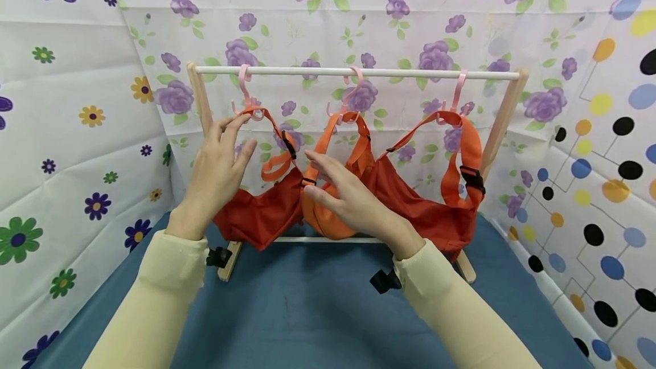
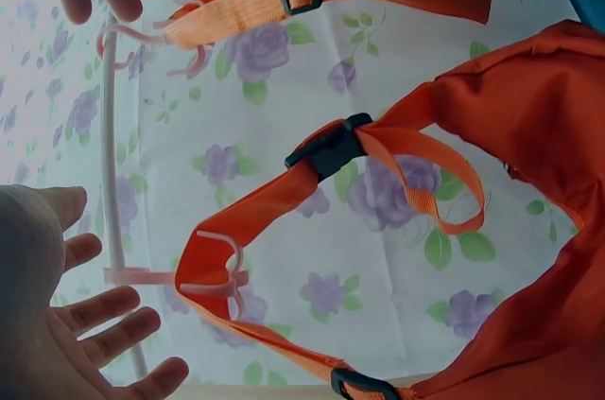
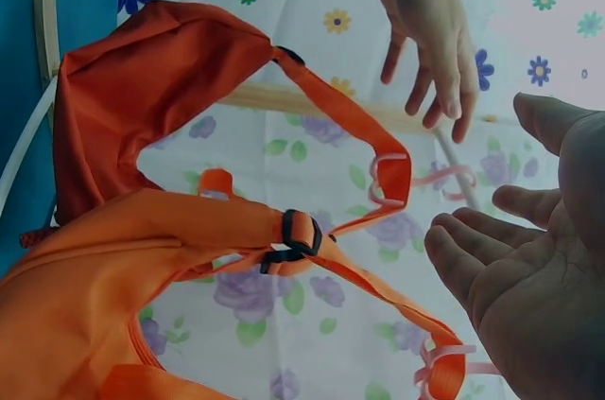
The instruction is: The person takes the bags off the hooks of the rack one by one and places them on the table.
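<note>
To the left of the left grip (image 1: 212, 167) is a white wall cover (image 1: 66, 164) printed with flowers. The left grip is spread: its fingers reach up in front of the rack's left post (image 1: 200, 98), and the left wrist view shows them apart from the strap (image 2: 260, 206) and near the rail (image 1: 307, 71). Just beyond its fingertips, the left hook (image 1: 243, 81), pink, hangs from that white rail and carries the strap of the left bag (image 1: 269, 209). This bag is red, to the right of the left grip and lower, with a black buckle (image 2: 328, 147) on its orange strap.

Between the two grips and on behind the right one hangs the orange bag (image 1: 328, 224), on the middle hook (image 1: 357, 81). The right grip (image 1: 353, 198) partly covers it in the head view; it is spread too, thumb apart from the fingers, and the right wrist view shows it clear of the bag. To its right, the right bag (image 1: 425, 209), also red, hangs from the right hook (image 1: 459, 90). Below both grips lies the blue counter (image 1: 307, 306).
</note>
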Available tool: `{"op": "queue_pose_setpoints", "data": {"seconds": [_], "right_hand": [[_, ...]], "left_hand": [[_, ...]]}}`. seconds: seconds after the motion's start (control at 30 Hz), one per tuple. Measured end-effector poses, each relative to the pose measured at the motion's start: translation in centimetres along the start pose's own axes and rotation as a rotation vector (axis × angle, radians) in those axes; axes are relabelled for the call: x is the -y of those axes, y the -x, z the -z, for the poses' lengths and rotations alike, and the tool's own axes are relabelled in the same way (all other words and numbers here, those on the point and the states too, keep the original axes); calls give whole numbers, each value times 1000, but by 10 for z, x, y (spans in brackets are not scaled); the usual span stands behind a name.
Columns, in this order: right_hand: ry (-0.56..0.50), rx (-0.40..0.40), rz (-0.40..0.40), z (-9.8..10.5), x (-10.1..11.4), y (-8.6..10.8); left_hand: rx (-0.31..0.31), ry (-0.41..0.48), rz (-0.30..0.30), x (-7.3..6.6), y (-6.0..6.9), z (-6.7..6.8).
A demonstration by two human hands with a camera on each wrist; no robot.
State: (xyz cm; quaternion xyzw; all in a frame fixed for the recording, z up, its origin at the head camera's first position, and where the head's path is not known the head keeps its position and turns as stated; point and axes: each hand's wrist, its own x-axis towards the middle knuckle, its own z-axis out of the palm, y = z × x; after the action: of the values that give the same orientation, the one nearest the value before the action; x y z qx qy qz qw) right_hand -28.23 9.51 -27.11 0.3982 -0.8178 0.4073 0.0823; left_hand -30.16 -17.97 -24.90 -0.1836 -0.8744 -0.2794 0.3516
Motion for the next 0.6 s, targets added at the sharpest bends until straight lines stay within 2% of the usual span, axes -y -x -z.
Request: {"op": "queue_pose_setpoints", "data": {"seconds": [0.33, 0.6], "right_hand": [[40, 12, -31, 10, 5, -13], [33, 12, 5, 12, 6, -25]], "left_hand": [[14, 7, 22, 4, -7, 4], [29, -13, 32, 6, -21, 10]]}}
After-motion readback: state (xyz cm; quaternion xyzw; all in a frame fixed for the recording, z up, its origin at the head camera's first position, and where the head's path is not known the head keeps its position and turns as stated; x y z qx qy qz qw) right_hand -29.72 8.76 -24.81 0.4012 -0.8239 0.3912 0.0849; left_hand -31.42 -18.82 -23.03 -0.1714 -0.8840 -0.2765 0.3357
